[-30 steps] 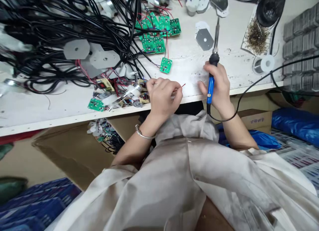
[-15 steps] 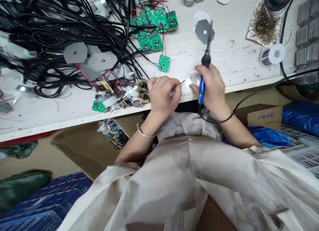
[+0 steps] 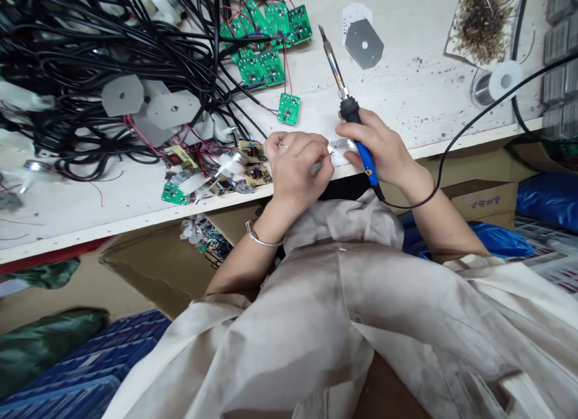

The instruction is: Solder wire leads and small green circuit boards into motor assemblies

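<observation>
Head view: the soldering iron [image 3: 350, 109] is in the right hand [image 3: 382, 145], fingers wrapped on its blue handle, metal tip slanting up and left over the bench [image 3: 419, 115]. And just left of the iron, the left hand [image 3: 298, 169] is curled tight, thumb and fingertip pinched on thin wires [image 3: 332, 153], their ends poking out toward the iron's handle.

Plenty of clutter around! Left of the iron's tip sits a cluster of green boards [image 3: 266, 64], one single board [image 3: 289, 109] nearer; farther left, a great tangle of black cables [image 3: 180, 46] with pale plates [image 3: 174, 109] on it. A heap of small parts [image 3: 226, 166] crowds right up beside the left hand. Right of the tip, a gray plate [image 3: 366, 44]; well right, a spool of solder [image 3: 506, 79] and a card of brown crumbs [image 3: 483, 24], its far side cut off. The iron's cord [image 3: 445, 148] loops away right.

Whatever else the left fist covers is hidden, and a bright spot between the hands is hard to make out. The bench is white and speckled; below the iron, to the right, a cardboard box [image 3: 483, 199] and blue bags [image 3: 548, 199].
</observation>
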The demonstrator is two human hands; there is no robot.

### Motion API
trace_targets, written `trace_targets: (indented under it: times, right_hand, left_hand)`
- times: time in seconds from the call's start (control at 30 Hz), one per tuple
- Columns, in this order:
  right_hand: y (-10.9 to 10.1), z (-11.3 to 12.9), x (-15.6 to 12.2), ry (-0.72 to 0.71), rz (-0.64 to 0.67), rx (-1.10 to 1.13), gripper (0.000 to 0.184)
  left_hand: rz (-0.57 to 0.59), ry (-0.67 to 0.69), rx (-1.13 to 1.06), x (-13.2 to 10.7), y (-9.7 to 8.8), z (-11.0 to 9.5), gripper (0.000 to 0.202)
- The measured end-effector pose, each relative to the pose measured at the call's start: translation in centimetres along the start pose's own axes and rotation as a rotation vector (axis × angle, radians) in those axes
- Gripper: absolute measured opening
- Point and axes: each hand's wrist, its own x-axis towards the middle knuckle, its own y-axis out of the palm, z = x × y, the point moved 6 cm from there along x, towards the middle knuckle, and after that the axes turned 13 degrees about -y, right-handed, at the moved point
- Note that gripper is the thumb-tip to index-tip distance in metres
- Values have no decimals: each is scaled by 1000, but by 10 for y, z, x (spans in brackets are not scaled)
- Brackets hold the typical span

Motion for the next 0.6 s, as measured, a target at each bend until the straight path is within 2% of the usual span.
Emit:
trace_targets:
  times: [0.17,0.23,0.4,0.53,0.6]
  right_hand:
    - [0,-1,0,86,-69,11,55]
    - [-6,6,-5,99,-147,-17,54]
    - [-26,27,-36,212,-524,36,58]
    - [-21,26,-54,293,-853,252,42]
    - [-13,20,-57,352,-925,313,39]
  left_hand:
    - [80,-5,1,6,7,0,12]
    - [78,-13,10,6,7,2,12]
    - [85,-47,-1,6,5,4,14]
    - [115,-47,-18,11,2,5,16]
    - [125,-42,-9,14,1,6,17]
